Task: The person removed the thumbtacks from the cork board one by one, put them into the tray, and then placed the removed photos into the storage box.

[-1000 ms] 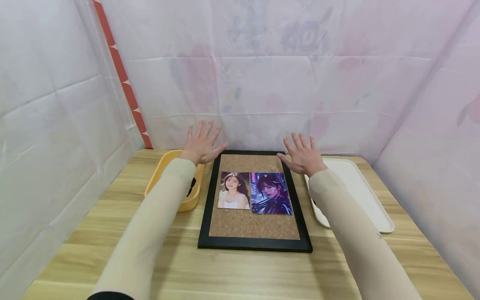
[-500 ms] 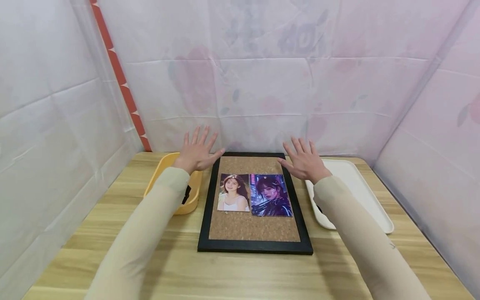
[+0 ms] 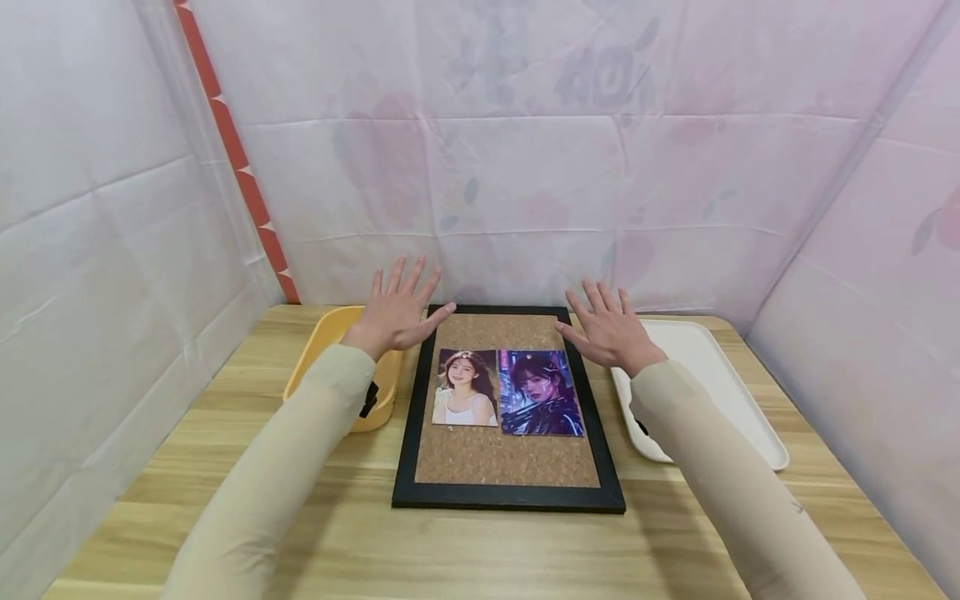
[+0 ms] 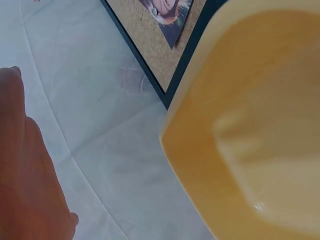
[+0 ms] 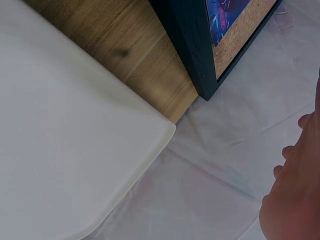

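Table (image 3: 480, 554): pale wood-grain top. From where I stand, white cloth hangs on three sides. Left sheet (image 3: 90, 250): creased, mostly plain. Rear sheet (image 3: 525, 171): fold lines, faint pink and grey prints. Right sheet (image 3: 892, 283): pinkish. Red strip (image 3: 230, 133) slants near left rear corner. Light soft.

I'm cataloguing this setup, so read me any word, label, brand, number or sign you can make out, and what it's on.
No text is legible.
White, pink-printed fabric backdrop: large grey lettering, too faint and blurred to read.
Purple-and-blue rectangular picture card: marks on its pink corner strip, too small to read.
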Available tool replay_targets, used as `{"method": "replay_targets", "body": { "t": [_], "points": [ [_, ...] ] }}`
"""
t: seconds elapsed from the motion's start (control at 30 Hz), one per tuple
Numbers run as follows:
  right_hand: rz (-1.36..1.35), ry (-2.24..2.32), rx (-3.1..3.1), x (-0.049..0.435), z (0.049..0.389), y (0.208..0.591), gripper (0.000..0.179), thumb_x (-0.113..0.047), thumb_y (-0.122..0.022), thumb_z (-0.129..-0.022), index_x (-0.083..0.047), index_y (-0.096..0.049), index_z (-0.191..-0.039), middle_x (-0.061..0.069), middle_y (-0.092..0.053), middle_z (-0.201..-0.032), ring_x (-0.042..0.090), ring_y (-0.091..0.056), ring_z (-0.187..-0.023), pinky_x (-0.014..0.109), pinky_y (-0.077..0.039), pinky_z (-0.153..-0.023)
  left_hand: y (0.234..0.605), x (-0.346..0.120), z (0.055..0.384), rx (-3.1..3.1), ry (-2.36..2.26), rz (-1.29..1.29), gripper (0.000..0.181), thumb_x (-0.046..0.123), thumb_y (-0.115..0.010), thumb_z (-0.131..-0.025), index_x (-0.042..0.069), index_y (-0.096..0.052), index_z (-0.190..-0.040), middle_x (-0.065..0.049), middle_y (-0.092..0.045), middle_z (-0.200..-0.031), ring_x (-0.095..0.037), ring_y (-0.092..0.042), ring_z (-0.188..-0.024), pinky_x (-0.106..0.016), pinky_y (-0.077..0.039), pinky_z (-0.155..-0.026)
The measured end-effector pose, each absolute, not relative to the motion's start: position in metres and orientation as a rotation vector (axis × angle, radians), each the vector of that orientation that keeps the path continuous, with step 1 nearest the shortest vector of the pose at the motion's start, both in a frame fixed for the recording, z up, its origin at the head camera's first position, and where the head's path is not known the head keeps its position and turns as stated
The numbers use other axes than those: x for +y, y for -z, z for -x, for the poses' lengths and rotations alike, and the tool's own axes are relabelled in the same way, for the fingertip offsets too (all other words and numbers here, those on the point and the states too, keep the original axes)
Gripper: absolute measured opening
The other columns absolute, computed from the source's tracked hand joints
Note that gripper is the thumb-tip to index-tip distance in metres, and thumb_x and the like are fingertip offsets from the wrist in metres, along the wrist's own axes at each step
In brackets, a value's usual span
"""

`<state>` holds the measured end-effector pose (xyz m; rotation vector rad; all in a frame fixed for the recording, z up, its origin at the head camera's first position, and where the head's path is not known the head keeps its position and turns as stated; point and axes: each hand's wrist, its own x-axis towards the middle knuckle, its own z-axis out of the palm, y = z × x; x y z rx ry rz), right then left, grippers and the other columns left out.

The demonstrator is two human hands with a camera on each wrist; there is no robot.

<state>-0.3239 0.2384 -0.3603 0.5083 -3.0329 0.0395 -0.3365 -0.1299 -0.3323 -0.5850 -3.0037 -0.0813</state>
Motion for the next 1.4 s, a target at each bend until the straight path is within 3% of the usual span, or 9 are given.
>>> {"method": "replay_targets", "body": {
  "t": [0.33, 0.57, 0.77, 1.1, 1.4],
  "points": [
    [-0.524, -0.105, -3.012, 0.24, 0.32, 0.362, 0.077, -0.06, -0.029, -0.107, -0.01, -0.016, -0.165, 0.023, -0.001, -0.17, 0.046, -0.002, -0.155, 0.065, 0.006, -0.121, 0.338, -0.126, 0.329, -2.97, 0.05, 0.647, 0.081, 0.074, -0.017, -0.101, 0.028, -0.001, -0.166, -0.007, 0.008, -0.172, -0.037, 0.011, -0.157, -0.065, 0.006, -0.121],
    [-0.531, -0.2, -2.982, 0.243, 0.318, 0.367, 0.075, -0.054, -0.036, -0.108, -0.009, -0.017, -0.165, 0.024, -0.003, -0.17, 0.046, -0.002, -0.155, 0.064, 0.005, -0.122, 0.345, -0.128, 0.327, -2.945, 0.006, 0.68, 0.078, 0.071, -0.021, -0.103, 0.028, -0.004, -0.166, -0.007, 0.004, -0.173, -0.039, 0.005, -0.157, -0.064, 0.003, -0.122],
    [-0.548, -0.19, -2.969, 0.244, 0.316, 0.369, 0.076, -0.056, -0.036, -0.107, -0.009, -0.019, -0.164, 0.024, -0.007, -0.17, 0.047, -0.005, -0.155, 0.065, 0.002, -0.122, 0.349, -0.129, 0.326, -2.928, -0.002, 0.694, 0.079, 0.073, -0.017, -0.102, 0.029, -0.004, -0.166, -0.006, 0.002, -0.173, -0.038, 0.004, -0.157, -0.064, 0.001, -0.123],
    [-0.566, -0.196, -2.997, 0.245, 0.312, 0.375, 0.077, -0.057, -0.034, -0.107, -0.007, -0.02, -0.164, 0.024, -0.005, -0.17, 0.047, -0.004, -0.155, 0.065, 0.002, -0.122, 0.352, -0.129, 0.318, -2.919, 0.102, 0.719, 0.073, 0.063, -0.031, -0.106, 0.025, -0.017, -0.166, -0.009, -0.012, -0.172, -0.039, -0.001, -0.157, -0.065, -0.006, -0.122],
    [-0.6, -0.261, -3.0, 0.24, 0.304, 0.378, 0.078, -0.055, -0.037, -0.107, -0.005, -0.019, -0.164, 0.026, -0.008, -0.169, 0.049, -0.008, -0.154, 0.066, -0.002, -0.122, 0.358, -0.128, 0.311, -2.93, 0.158, 0.708, 0.066, 0.058, -0.029, -0.108, 0.024, -0.025, -0.165, -0.011, -0.02, -0.17, -0.042, -0.01, -0.156, -0.064, -0.009, -0.122]
  ]
}}
